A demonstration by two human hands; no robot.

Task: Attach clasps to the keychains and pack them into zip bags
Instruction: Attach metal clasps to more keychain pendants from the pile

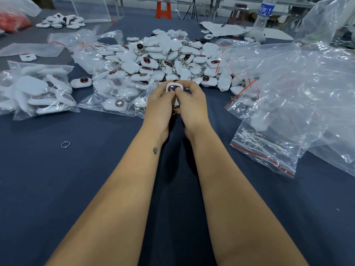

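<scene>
My left hand (159, 104) and my right hand (192, 102) meet at the middle of the table, both gripping one white keychain (172, 88) with a dark red-rimmed face, held upright facing me. A bit of metal clasp (174, 112) shows below it between my palms. Behind my hands lies a large heap of white keychains (163, 58) with metal chains. A zip bag of metal clasps (255, 141) lies to the right. Filled zip bags (38, 93) lie to the left.
A loose metal ring (65, 144) lies on the dark blue cloth at the left. Crumpled clear plastic bags (307, 93) cover the right side. A water bottle (264, 14) stands at the back right, a smaller heap of keychains (61, 22) at the back left.
</scene>
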